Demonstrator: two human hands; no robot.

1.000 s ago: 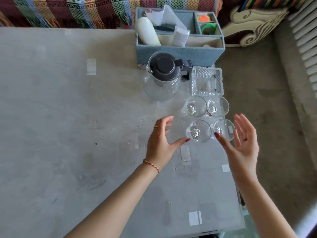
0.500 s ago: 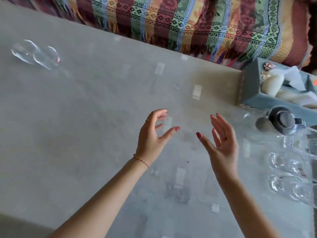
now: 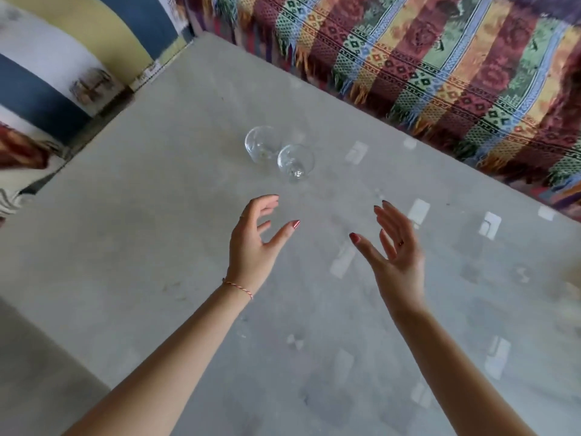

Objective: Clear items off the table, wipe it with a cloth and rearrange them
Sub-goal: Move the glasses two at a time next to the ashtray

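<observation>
Two clear glasses (image 3: 279,155) stand touching near the table's (image 3: 125,231) far edge, still to be moved, while my left hand (image 3: 256,243) and right hand (image 3: 394,253) reach for them, fingers spread and empty.

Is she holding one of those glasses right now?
No, both the left hand and the right hand hover open and empty, short of the two glasses standing on the table.

A striped fringed throw (image 3: 440,73) covers the sofa; grey floor (image 3: 41,372).
</observation>
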